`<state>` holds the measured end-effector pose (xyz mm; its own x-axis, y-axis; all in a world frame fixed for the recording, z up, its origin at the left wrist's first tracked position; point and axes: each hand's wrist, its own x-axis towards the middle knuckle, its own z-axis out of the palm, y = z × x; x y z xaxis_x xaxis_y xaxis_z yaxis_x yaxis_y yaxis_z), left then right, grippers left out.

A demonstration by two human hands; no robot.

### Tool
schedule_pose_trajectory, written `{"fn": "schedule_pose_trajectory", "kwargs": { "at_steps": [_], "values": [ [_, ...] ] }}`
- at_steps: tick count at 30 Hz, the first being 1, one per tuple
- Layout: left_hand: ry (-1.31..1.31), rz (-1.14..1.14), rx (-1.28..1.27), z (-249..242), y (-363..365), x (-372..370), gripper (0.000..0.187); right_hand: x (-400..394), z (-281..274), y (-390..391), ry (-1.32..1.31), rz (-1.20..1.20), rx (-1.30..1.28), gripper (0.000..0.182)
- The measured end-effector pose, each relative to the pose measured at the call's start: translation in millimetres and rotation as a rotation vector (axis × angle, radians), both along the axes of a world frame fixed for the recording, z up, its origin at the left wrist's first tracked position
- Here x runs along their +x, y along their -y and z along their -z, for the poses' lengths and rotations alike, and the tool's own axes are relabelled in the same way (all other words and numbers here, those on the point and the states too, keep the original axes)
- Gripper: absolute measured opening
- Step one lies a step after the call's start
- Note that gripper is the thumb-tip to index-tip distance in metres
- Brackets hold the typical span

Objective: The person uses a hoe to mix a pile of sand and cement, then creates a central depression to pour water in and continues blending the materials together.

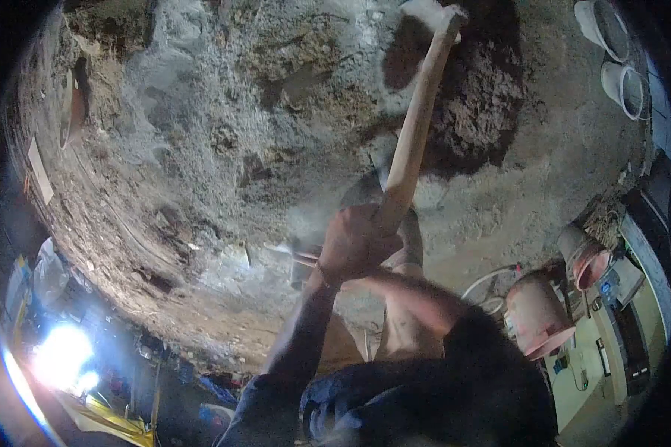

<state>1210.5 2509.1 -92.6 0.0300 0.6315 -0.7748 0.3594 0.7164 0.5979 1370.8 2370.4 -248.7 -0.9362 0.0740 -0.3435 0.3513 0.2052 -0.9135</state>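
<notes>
A hoe with a long, thick wooden handle (pixel 414 141) reaches away from me toward the top of the head view. Its pale metal head (pixel 423 12) is blurred and partly cut off by the frame's edge, over a dark, damp patch of soil (pixel 481 112). My left hand (pixel 350 242) is closed around the near part of the handle. Close against it, my right hand (pixel 386 264) grips low on the same handle, its fingers largely hidden behind the left. My legs and sandy ground lie below both hands.
Rough, uneven earth (pixel 224 134) spreads around me. At right stand a large dusty bucket (pixel 537 316), a smaller bucket (pixel 583 253) and a pale hose (pixel 488 281). Two white buckets (pixel 623 88) lie at the upper right. A bright lamp (pixel 63 357) glares at lower left.
</notes>
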Motion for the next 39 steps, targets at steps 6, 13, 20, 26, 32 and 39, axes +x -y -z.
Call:
{"fn": "schedule_pose_trajectory", "kwargs": {
  "at_steps": [6,13,20,26,32,39],
  "values": [
    [0.046,0.081,0.057,21,28,-24,0.042,283,46,-145,0.819,-0.424,0.597,0.047],
    [-0.039,0.03,0.209,12,14,-14,0.04,83,44,61,1.096,1.07,0.341,0.045],
    [0.021,0.152,0.09,3,4,-18,0.044,-86,-52,116,0.34,0.62,-0.443,0.039],
    [-0.011,0.014,0.11,4,-2,-5,0.04,19,-34,-275,0.402,1.603,-0.748,0.047],
    [0.045,0.195,-0.207,-2,-27,-17,0.038,-49,145,-361,0.615,1.358,-0.309,0.052],
    [-0.333,0.499,-0.208,-63,104,-79,0.035,-147,7,-215,0.699,1.379,-0.232,0.052]
  ]
}}
